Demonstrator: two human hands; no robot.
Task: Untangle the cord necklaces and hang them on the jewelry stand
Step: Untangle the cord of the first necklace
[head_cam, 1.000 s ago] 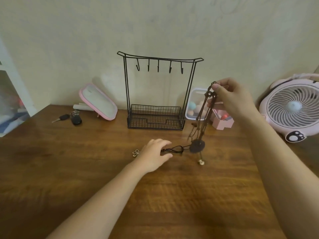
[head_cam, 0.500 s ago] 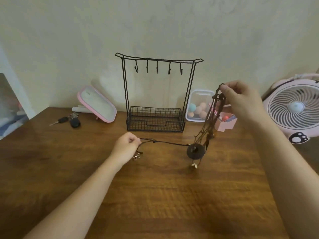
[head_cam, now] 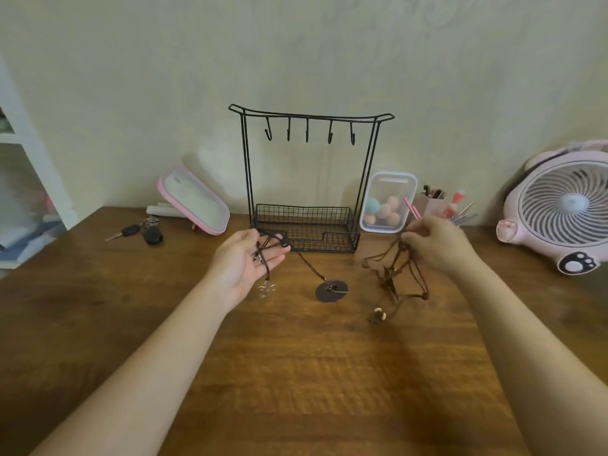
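- Left hand (head_cam: 246,261), centre frame, lies palm-up with fingers relaxed, dark cord necklace (head_cam: 331,291) draped across it.
- Right hand (head_cam: 437,245) pinches tangled brown cords (head_cam: 391,274) above the table (head_cam: 296,373).

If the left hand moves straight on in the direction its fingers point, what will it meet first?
From the left hand, probably the jewelry stand, at the front left corner of its wire basket; depth is unclear.
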